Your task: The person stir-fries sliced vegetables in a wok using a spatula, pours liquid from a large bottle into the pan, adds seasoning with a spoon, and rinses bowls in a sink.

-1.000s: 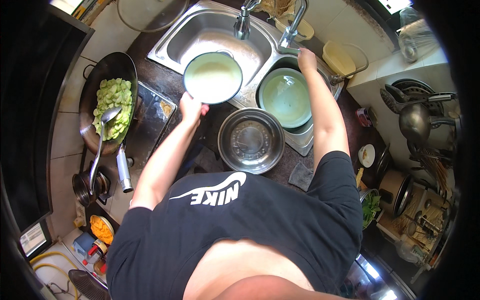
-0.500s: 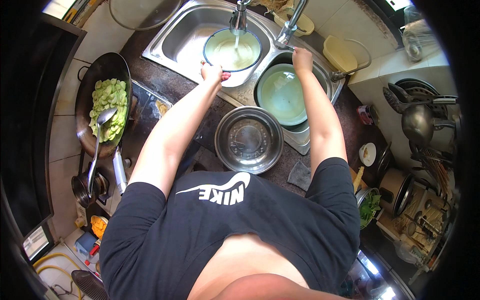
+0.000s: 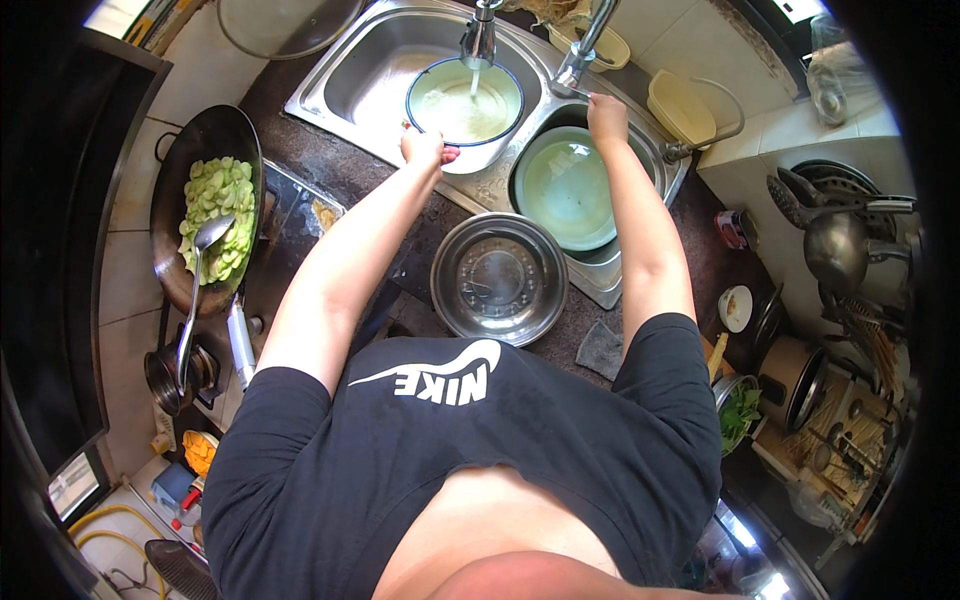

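Nearest, an empty steel bowl point(image 3: 499, 278) sits at the worktop's front edge, with a grey cloth point(image 3: 601, 349) just to its right. Toward the worktop's left end, a wok point(image 3: 204, 223) of sliced green vegetable holds a ladle point(image 3: 196, 290). Farther back are the 2 sink basins. The left hand point(image 3: 425, 149) is closed on the rim of a white bowl point(image 3: 464, 103) held in the left basin under the running tap point(image 3: 479, 38); water has pooled in it, so the filling looks partway through, not finished. The right hand point(image 3: 606, 115) is closed on the tap lever point(image 3: 572, 85). A green basin point(image 3: 567, 187) fills the right sink.
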Motion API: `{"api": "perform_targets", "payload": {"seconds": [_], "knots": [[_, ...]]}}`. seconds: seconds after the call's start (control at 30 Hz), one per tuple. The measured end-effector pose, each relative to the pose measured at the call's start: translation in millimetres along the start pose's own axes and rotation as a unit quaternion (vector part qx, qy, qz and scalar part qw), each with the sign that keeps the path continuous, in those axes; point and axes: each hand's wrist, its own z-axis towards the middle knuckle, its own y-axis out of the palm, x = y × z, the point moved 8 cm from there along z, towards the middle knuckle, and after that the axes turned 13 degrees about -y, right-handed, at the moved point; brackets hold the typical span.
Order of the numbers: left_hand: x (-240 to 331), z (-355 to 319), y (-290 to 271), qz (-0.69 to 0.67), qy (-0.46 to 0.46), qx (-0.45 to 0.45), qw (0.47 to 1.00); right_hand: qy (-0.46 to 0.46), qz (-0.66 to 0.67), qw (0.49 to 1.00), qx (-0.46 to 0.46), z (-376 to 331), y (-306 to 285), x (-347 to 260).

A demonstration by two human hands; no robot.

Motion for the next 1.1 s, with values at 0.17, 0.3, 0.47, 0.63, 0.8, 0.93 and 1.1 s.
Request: {"api": "perform_targets", "payload": {"seconds": [0.17,0.3,0.47,0.63,0.8,0.93,1.1], "knots": [[1.7,3.5,-5.8,0.014,0.001,0.003,1.0,0.004,0.003,1.0,-0.016,1.5,0.4,1.9],[3.8,1.2,-10.3,0.016,0.002,0.0,1.0,0.006,0.026,1.0,0.001,3.7,1.8,7.7],[1.7,-13.4,-23.5,0.046,0.004,-0.011,0.999,0.079,0.029,0.996,-0.028,17.3,-16.5,29.2],[-12.8,-38.7,-50.9,-0.001,0.037,-0.008,0.999,0.256,0.208,0.932,0.148,-19.3,-14.0,-6.3],[-16.7,-88.8,-91.8,-0.018,0.061,0.0,0.998,0.263,0.728,0.573,-0.271,-91.8,-5.1,-212.4],[-11.5,-138.1,-122.7,-0.053,0.059,-0.027,0.996,0.236,0.763,0.543,-0.259,-94.1,-28.2,-259.8],[-14.6,-210.8,-167.1,-0.027,-0.022,-0.23,0.973,0.18,0.719,0.578,-0.342,-64.1,-75.8,-320.8]]}}
